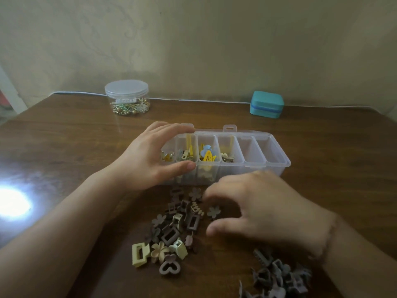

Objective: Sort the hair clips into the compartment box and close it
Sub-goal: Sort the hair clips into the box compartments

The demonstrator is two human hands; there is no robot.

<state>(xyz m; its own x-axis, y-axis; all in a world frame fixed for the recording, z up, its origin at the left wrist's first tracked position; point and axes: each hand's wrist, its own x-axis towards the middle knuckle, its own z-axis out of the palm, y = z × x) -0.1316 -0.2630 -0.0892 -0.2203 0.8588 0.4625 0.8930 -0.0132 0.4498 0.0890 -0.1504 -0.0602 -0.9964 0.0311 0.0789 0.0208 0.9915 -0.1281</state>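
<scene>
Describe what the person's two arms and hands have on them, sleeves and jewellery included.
Both forearms are bare as far as the frame shows, with no sleeves in view. The left hand shows no ring or watch. The right hand has a thin, bead-like bracelet around its wrist. Fingernails look short and unpainted.

No legible text, label, brand, number or sign was found anywhere in view. The clear compartment box (266, 153), the lidded round jar (126, 91) and the teal case (266, 104) all showed plain faces, with no lettering that could be made out.
</scene>
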